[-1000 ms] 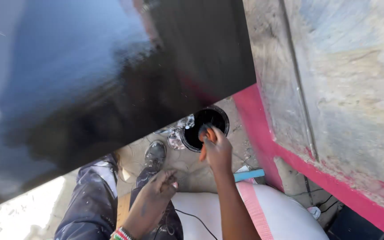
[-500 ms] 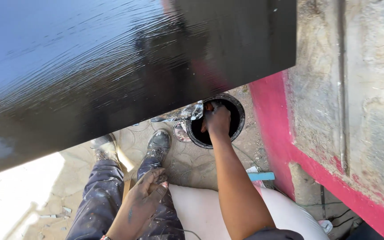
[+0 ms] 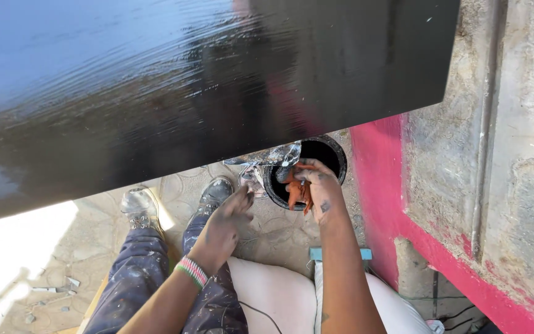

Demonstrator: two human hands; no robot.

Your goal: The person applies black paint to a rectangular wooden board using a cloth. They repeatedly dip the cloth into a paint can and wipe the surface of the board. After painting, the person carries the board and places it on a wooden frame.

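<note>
While my right hand (image 3: 314,185) grips an orange cloth (image 3: 296,193) over the black paint can (image 3: 308,171) on the ground, my left hand (image 3: 227,218) hangs loosely open beside it, under the glossy black panel (image 3: 186,86).

The glossy black panel (image 3: 205,93) overhangs the paint tin (image 3: 316,162), covering its far rim; the pink wall base (image 3: 381,198) crowds its right; paved ground (image 3: 279,232) nearside lies open.
</note>
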